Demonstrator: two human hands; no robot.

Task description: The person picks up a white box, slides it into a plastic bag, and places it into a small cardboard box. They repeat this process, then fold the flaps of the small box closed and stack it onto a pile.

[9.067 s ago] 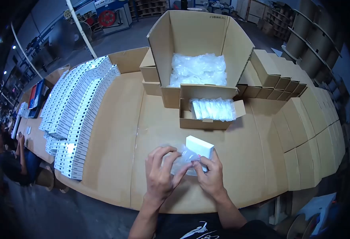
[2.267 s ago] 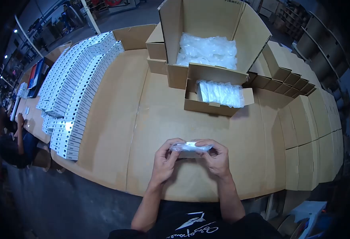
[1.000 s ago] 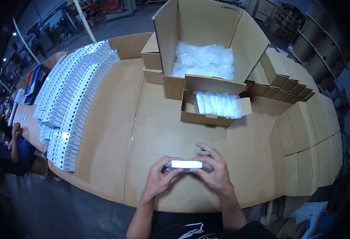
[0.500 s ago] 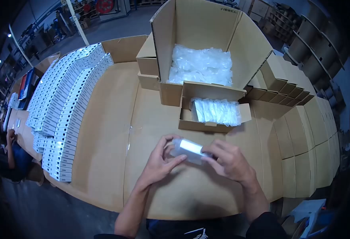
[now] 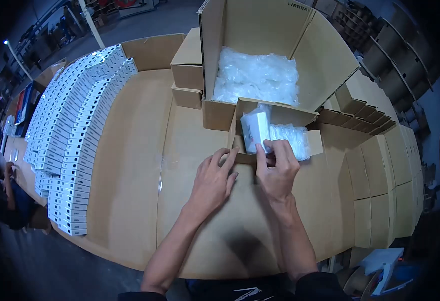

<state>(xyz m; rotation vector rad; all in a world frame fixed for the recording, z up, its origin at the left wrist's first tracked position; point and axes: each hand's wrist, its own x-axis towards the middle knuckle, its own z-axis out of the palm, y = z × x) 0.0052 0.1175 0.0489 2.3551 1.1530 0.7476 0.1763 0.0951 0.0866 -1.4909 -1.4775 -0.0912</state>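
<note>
My right hand pinches a small white box in a clear plastic bag. The bagged box stands nearly upright over the left part of a small open cardboard carton. To its right, several more bagged white boxes are packed in a row inside the carton. My left hand rests at the carton's front left corner, fingers apart and fingertips touching or very close to its edge. It holds nothing.
Behind the carton stands a big open cardboard box with clear plastic bags inside. Stacks of small white boxes line the table's left side. Closed cartons are stacked at right. A person sits at far left.
Both hands have moved forward from the table's middle to the carton. My left hand has let go of the bagged box, which my right hand has brought over the carton and turned upright.
</note>
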